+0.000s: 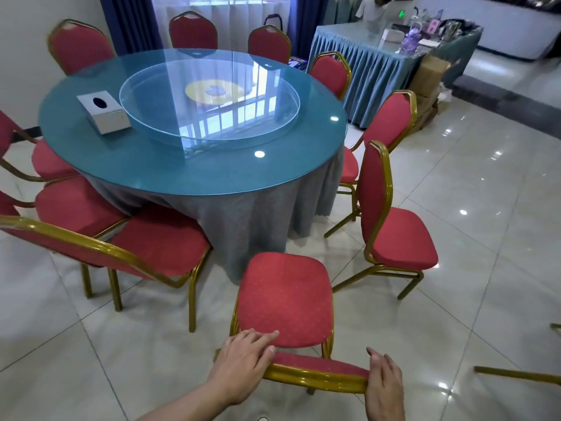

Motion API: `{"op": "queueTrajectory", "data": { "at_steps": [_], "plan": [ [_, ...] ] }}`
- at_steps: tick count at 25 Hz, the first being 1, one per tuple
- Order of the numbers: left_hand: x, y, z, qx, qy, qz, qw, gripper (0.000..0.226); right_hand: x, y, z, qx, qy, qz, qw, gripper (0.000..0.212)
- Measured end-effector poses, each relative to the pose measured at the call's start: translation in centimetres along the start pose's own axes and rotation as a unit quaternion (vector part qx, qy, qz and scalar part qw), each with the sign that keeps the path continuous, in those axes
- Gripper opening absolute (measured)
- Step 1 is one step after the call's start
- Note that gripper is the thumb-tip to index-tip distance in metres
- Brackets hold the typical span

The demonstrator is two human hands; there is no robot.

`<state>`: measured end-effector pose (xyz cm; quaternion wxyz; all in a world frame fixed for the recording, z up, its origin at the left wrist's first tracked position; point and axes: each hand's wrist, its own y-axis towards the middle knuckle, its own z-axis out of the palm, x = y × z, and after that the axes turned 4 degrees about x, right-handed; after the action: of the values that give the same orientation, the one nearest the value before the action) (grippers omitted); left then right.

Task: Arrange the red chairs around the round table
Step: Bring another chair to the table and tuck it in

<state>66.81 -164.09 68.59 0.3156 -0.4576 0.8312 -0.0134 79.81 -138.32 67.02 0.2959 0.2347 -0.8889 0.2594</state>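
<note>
Near round table [194, 174], red chair [287, 299] facing it

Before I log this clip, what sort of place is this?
Probably a restaurant's private dining or banquet room: a large round table with a glass turntable, matching red banquet chairs with gold frames around it, and a skirted side table by the wall.

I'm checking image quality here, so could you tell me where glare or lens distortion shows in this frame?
Head view: window reflection washes over the glass turntable; small ceiling-light glints dot the round table and floor tiles; wide-angle bending curves the chair backrest at the left edge.
</note>
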Motion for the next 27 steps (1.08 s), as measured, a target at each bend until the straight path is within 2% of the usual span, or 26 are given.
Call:
{"op": "queueTrajectory", "data": {
  "at_steps": [4,7,10,14,16,19,23,27],
  "plan": [
    [-0.3,-0.5,0.9,-0.029,0.002,-0.035,0.999,0.057,0.4,0.1,0.0,-0.005,0.062,-0.002,0.998,0.034],
    [-1.8,-0.8,1.5,-0.059,0.009,-0.051,0.997,0.055,0.2,1.0,-0.6,-0.001,0.065,-0.014,0.998,0.036],
    [-3.9,-1.2,3.3,-0.065,0.002,-0.074,0.995,0.056,-0.2,2.5,-2.2,0.001,0.063,-0.067,0.996,0.037],
    [-6.4,-0.8,4.9,-0.06,-0.016,-0.121,0.991,0.057,-0.6,5.7,-4.1,0.062,0.026,-0.107,0.992,0.036],
    [-7.6,-0.3,5.2,-0.082,-0.009,-0.149,0.985,0.054,-0.6,7.4,-4.7,0.09,-0.002,-0.111,0.99,0.036],
    [-9.8,1.3,5.6,-0.127,-0.025,-0.203,0.971,0.062,-0.9,10.9,-5.3,0.108,-0.01,-0.116,0.987,0.036],
    [-12.8,4.4,6.3,-0.19,-0.047,-0.219,0.956,0.063,-0.9,16.2,-6.6,0.148,-0.016,-0.144,0.978,0.042],
    [-13.6,7.4,5.5,-0.233,-0.048,-0.225,0.945,0.063,1.2,19.9,-6.8,0.183,-0.021,-0.175,0.967,0.061]
  ]
}}
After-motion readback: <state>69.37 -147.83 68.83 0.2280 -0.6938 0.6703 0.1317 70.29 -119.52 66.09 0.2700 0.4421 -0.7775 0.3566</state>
